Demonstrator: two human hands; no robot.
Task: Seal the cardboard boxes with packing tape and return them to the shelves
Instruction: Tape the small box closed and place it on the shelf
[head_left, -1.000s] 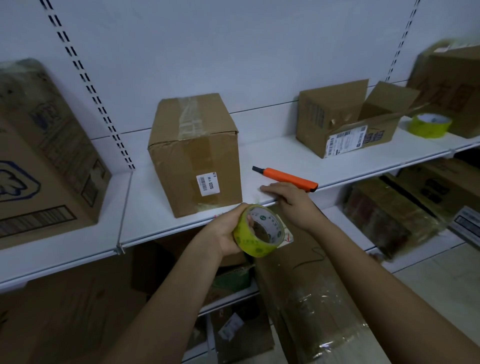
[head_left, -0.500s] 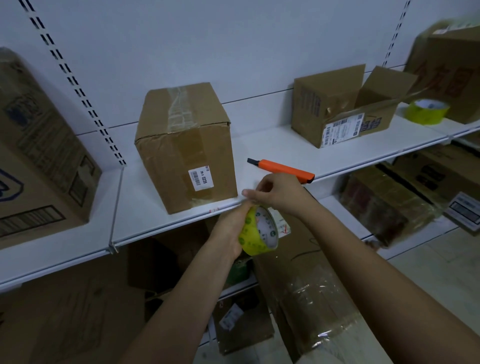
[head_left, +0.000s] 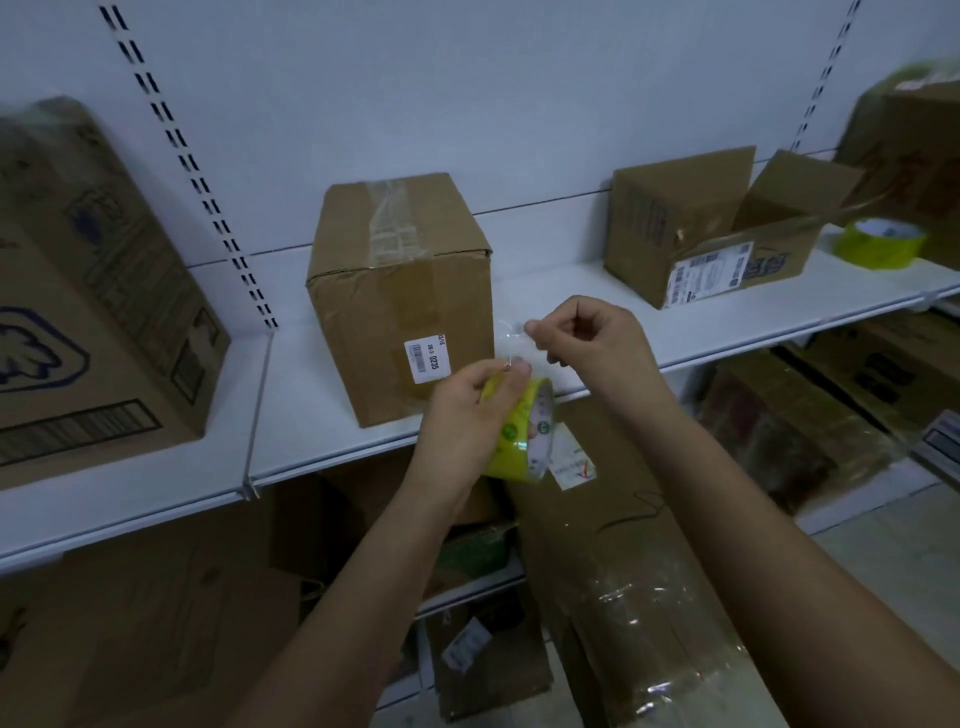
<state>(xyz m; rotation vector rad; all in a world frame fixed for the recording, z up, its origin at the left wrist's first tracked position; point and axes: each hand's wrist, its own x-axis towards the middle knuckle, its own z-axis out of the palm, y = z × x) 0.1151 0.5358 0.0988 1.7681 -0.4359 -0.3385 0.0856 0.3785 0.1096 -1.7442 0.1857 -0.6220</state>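
Observation:
My left hand grips a yellow-green roll of clear packing tape just below the front edge of the white shelf. Just above the roll, my right hand pinches the loose end of the tape, and a short clear strip runs between the two hands. A taped cardboard box with a small white label stands on the shelf right behind my hands. An open cardboard box with raised flaps lies further right on the same shelf.
A second yellow tape roll sits at the shelf's right end beside a large box. A big printed carton fills the left. Plastic-wrapped boxes stand on the floor and lower shelves below my arms.
My right hand has risen from the roll, drawing a short strip of tape upward. The orange cutter on the shelf is now hidden behind my right hand.

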